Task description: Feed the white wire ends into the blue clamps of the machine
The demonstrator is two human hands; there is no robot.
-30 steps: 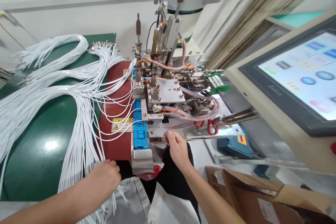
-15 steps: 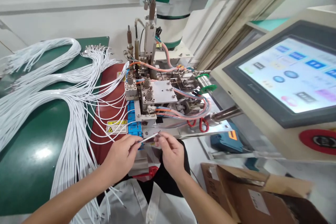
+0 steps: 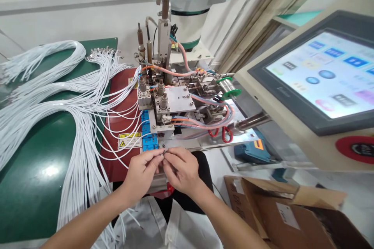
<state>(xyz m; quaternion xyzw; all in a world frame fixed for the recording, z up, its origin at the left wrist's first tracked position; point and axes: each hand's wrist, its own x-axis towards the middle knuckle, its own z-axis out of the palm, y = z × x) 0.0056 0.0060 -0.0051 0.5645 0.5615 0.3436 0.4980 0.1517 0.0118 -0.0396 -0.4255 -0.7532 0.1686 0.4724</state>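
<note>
My left hand [image 3: 142,171] and my right hand [image 3: 181,169] meet fingertip to fingertip in front of the machine [image 3: 178,99]. The left fingers pinch a white cable, now mostly hidden by them. Close to its end, my right thumb and fingers are closed too, and a small dark tip shows between the hands. Just beyond my fingers lies a row of blue clamp blocks [image 3: 149,144] along the machine's near left edge. White cables [image 3: 122,130] run from those blocks and the machine across the red plate [image 3: 112,167] to the left.
Bundles of white cables [image 3: 77,136] spread over the green table [image 3: 35,202] and hang off its front. On the right, a touchscreen panel [image 3: 330,74] juts in above an open cardboard box [image 3: 280,218]. A wire spool [image 3: 228,88] sits on the machine, before a bowl feeder [image 3: 189,19].
My left hand came up from the hanging cables with one white cable. My right hand then moved left, and both hands have closed together around the cable's end.
</note>
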